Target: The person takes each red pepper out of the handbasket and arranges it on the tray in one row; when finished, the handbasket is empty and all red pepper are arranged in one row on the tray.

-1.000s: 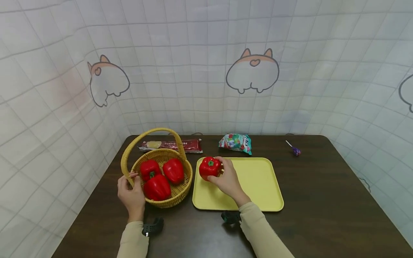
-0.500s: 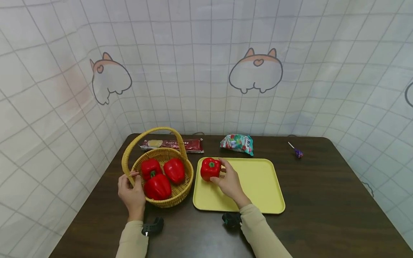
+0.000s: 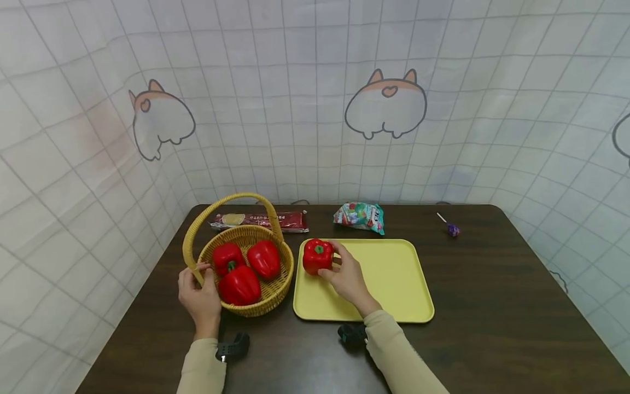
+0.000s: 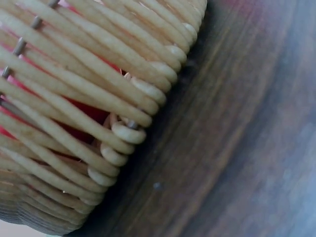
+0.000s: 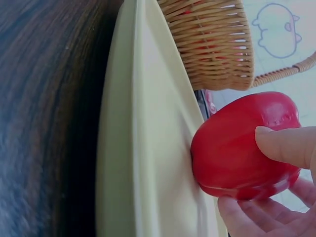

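My right hand [image 3: 348, 277] grips a red bell pepper [image 3: 316, 257] between thumb and fingers, over the left part of a yellow tray [image 3: 389, 284]. In the right wrist view the pepper [image 5: 237, 143] lies against the tray's surface [image 5: 165, 123], with the thumb on one side and fingers on the other. To the left, my left hand [image 3: 200, 298] pinches the base of the handle of a yellow wicker basket [image 3: 256, 309]. Three red bell peppers [image 3: 239, 285] lie in that basket. Only the basket's woven side [image 4: 84, 94] shows in the left wrist view, with red behind the gaps.
Behind the basket lies a long dark red snack packet [image 3: 292, 221]. A teal candy bag [image 3: 361, 218] is behind the tray. At the back right lies a purple-wrapped lollipop [image 3: 453, 229]. A white gridded cloth wall [image 3: 295, 137] borders the dark wooden table [image 3: 502, 306].
The held pepper has come down slightly onto the tray's left part with my right hand. My left hand stays at the basket handle. The head view has shifted a little.
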Available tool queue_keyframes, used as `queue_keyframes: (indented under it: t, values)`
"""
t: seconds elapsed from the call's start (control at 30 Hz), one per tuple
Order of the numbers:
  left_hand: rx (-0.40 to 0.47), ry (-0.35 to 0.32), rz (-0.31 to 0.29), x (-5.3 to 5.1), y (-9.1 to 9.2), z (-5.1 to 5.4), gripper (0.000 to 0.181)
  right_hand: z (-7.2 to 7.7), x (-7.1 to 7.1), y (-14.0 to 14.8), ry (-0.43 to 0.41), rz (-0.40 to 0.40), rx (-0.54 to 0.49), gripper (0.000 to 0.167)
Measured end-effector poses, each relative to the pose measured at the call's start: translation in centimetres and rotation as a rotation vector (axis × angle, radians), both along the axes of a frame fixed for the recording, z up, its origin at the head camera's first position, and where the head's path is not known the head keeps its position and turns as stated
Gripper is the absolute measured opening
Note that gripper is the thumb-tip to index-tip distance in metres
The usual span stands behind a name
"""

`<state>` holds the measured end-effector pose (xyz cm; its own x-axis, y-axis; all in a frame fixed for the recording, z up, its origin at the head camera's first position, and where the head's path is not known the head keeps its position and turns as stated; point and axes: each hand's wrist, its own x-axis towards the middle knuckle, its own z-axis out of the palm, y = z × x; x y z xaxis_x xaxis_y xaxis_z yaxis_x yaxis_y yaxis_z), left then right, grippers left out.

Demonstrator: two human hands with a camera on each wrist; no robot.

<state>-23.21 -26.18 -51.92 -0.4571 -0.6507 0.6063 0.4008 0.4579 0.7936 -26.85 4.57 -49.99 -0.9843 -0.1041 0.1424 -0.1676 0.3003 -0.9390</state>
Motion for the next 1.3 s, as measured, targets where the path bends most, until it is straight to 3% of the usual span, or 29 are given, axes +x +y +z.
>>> queue_keyframes:
  t: [0.2,0.43,0.8,1.1,1.3]
  values:
    - [0.003,-0.012,0.0,0.2,0.6,0.8,0.007,-0.1,0.0,-0.3,0.028,0.005,0.02,0.075]
    - [0.028,0.005,0.008,1.7,1.7,2.9,0.008,0.0,0.1,-0.6,0.018,0.035,0.039,0.076]
    - [0.022,-0.003,-0.002,2.0,1.9,3.1,0.008,-0.8,0.0,-0.7,-0.019,-0.03,0.033,0.077]
    - [0.022,0.022,0.001,2.0,2.0,3.3,0.008,-0.6,0.0,-1.0,0.026,-0.013,0.022,0.07]
    - [-0.02,0.004,0.015,2.1,2.0,3.3,0.006,-0.6,0.0,-1.2,0.03,-0.028,0.003,0.071]
